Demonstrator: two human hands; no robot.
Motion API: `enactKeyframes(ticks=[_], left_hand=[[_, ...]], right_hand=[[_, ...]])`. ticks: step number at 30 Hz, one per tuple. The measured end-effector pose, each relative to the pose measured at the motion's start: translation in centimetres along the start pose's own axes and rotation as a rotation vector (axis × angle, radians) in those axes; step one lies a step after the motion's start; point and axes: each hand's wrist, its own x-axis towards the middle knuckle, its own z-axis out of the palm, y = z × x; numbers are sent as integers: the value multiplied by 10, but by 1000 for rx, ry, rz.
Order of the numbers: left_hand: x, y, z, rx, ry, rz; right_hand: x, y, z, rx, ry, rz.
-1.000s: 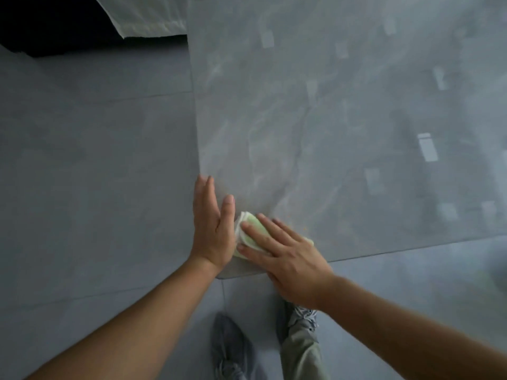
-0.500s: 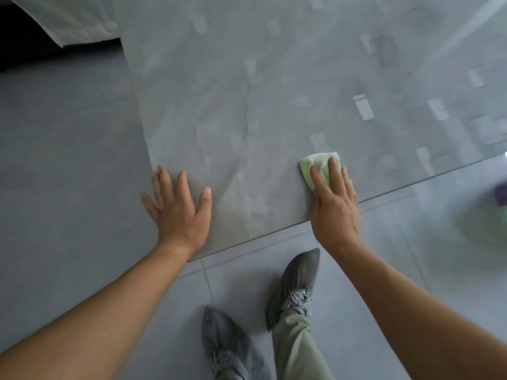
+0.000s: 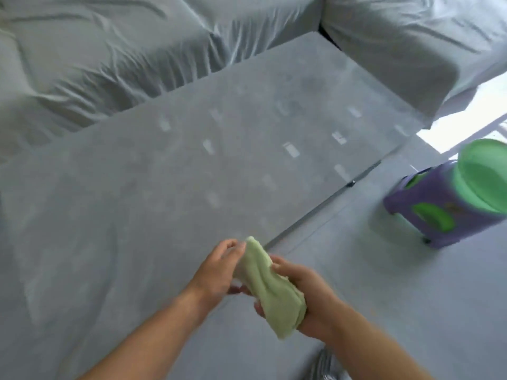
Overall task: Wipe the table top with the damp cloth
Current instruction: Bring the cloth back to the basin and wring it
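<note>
Head view: both hands lifted off the table [image 3: 170, 187], gripping the folded green cloth [image 3: 270, 286] between them. Left hand [image 3: 216, 270] grasps its upper end, right hand [image 3: 310, 300] clamps the lower. Green basin [image 3: 482, 176] on purple stool [image 3: 439, 212] well right of right hand.

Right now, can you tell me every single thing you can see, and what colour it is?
table top: one, grey marbled, across the middle.
sofa cover: pale grey, wrinkled, behind and to the right of the table.
stool: one, purple with green patches, on the floor at right.
basin: one, green, on the stool.
cloth: one, pale green, folded, lifted off the table.
shoe: grey, bottom edge.
left hand: holds the cloth's top end.
right hand: holds its lower end.
</note>
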Motion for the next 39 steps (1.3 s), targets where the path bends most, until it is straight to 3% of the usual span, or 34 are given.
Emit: enactKeyframes(ticks=[3,7,14,19,21,24,30,35,39], left_hand=[[2,65,101,85,-136,-76],[11,140,239,173,-286,-150],[62,232,460,223,-517,-21],[117,264,572,312,-655,-155],[140,270,608,343,-725,-176],[188,268,654,372,-694,-155],[303,238,720,627,-690,-77],[368,200,747,933,-724,224],[387,188,756,1120,-784,485]], right_hand=[[-70,-48,-57,14,9,1],[-157,-130,-146,55,169,-44],[-260,-244,-294,180,239,-123],[-257,-299,-366,-83,771,-448],[-247,-317,-396,0,831,-491],[-226,-340,-446,128,886,-495],[-152,-369,-540,140,1033,-560],[-102,-367,-609,-44,1011,-542],[-89,-360,-638,-472,1063,-478]])
